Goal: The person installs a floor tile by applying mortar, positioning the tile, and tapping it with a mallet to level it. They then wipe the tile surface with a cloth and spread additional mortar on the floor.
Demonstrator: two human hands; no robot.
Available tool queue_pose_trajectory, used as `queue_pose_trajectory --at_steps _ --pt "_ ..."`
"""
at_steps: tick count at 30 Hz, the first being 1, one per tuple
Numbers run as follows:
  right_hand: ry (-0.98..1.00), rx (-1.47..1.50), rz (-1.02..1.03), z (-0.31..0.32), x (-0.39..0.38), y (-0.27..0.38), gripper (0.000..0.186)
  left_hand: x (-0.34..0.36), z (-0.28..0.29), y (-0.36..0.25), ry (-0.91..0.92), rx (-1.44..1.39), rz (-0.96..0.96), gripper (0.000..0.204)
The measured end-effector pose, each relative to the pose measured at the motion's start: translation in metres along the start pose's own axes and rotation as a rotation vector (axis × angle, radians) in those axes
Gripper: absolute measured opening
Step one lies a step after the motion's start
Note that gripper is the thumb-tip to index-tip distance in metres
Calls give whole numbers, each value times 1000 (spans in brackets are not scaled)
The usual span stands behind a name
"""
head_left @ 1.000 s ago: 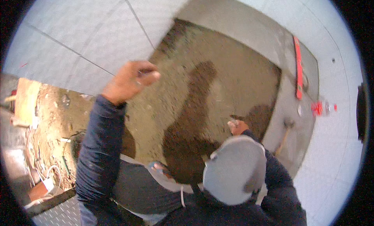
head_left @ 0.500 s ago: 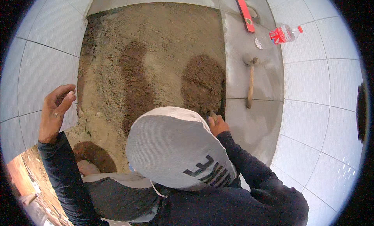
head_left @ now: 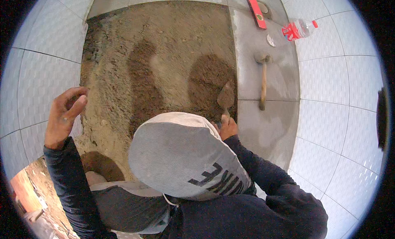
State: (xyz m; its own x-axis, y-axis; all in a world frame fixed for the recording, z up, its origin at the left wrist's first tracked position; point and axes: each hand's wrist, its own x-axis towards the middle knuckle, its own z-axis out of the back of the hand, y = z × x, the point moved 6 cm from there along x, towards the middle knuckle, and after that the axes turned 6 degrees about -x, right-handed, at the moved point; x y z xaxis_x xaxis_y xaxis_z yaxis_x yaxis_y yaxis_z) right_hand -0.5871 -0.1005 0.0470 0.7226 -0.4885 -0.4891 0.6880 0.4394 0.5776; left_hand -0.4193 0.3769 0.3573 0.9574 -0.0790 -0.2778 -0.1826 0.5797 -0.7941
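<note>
My right hand (head_left: 228,128) is wrapped round the handle of a pointed trowel (head_left: 226,96). The trowel's blade lies over the dark, damp patch of sand (head_left: 208,76) near the right edge of the bed, pointing away from me. My left hand (head_left: 66,117) hovers at the left edge of the sand bed, empty, with fingers curved and the thumb apart from them. The sand bed (head_left: 175,37) spreads between both hands and shows several darker patches. A grey cap (head_left: 185,156) hides the nearest middle part of it.
Grey floor tiles (head_left: 269,128) border the bed on the right. On them lie a mallet with a wooden handle (head_left: 263,82), a red spirit level (head_left: 256,10) and a clear bottle with a red label (head_left: 299,30). White wall tiles (head_left: 325,86) rise at right and left.
The trowel blade, hidden behind the cap before, now shows in front of my right hand. My left hand has shifted slightly right, and the whole view has moved a little.
</note>
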Motion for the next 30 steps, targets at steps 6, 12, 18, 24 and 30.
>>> queue_pose_trajectory --at_steps 6,12,18,24,30 --pt "394 -142 282 -63 17 113 41 17 -14 -2 54 148 -92 33" --pt "451 -616 798 -80 29 159 37 8 6 -3 55 14 -75 35" --pt "301 -441 776 -100 155 180 38 3 2 3 83 28 -50 37" --pt "628 -54 332 -107 76 254 54 -8 2 8 120 6 -47 40" --pt "681 -552 667 -154 113 252 53 32 -22 2 247 95 -79 40"
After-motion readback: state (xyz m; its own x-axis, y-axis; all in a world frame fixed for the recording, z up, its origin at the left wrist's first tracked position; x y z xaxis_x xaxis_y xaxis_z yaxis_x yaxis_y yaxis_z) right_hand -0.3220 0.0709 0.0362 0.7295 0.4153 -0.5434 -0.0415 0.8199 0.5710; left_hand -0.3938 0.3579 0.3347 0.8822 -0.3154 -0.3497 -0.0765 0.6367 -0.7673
